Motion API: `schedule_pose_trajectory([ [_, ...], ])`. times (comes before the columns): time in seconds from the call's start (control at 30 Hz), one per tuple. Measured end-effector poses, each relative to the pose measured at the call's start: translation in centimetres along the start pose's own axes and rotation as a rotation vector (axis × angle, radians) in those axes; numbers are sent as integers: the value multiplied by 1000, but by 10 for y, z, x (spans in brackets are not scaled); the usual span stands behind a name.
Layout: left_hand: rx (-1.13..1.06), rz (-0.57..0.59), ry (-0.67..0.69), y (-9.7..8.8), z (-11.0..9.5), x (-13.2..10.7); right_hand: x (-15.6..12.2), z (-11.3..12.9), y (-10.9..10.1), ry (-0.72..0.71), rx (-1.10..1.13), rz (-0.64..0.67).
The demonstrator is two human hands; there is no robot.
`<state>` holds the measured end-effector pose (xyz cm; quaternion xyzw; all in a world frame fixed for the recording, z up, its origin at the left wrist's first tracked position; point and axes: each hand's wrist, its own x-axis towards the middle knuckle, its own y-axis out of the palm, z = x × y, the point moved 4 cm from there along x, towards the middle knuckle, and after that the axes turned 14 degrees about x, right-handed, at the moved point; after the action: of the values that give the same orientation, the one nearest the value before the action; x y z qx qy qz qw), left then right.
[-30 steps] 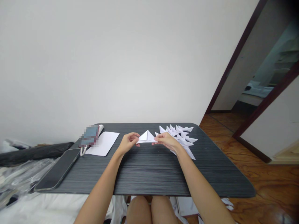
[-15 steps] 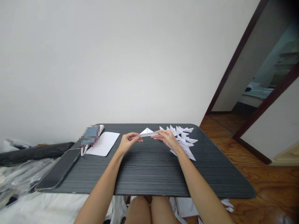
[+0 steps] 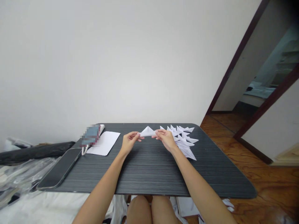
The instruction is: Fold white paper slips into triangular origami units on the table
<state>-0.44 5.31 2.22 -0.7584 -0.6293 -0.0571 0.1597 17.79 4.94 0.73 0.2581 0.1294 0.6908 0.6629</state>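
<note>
A white folded paper boat (image 3: pixel 147 132) is held level above the far half of the dark table, its pointed peak upward. My left hand (image 3: pixel 130 140) pinches its left end between thumb and fingers. At the opposite end, my right hand (image 3: pixel 165 138) grips the paper the same way. Just beyond my right hand lies a cluster of several finished-looking white paper boats (image 3: pixel 187 143), partly hidden behind that hand.
White paper sheets (image 3: pixel 107 144) lie at the left of the black striped table (image 3: pixel 149 174). A pixelated item (image 3: pixel 91 135) with a white cable rests beside them. A phone (image 3: pixel 59 169) lies at the left edge. Behind the table rises a white wall (image 3: pixel 149 62).
The paper boat has tilted so that its peaked front face shows more clearly between my hands. Both hands keep their hold, with only small shifts.
</note>
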Motion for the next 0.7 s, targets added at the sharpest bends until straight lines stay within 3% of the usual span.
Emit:
schedule_pose_trajectory([
  [0.27,-188,150,-116,-1,4,0,-2,6,0,105,84,162],
  [0.53,126,386,-219,-6,16,-1,-8,3,-4,249,-181,372],
  [0.7,217,411,-157,-6,17,0,-11,-2,0,266,-307,434],
])
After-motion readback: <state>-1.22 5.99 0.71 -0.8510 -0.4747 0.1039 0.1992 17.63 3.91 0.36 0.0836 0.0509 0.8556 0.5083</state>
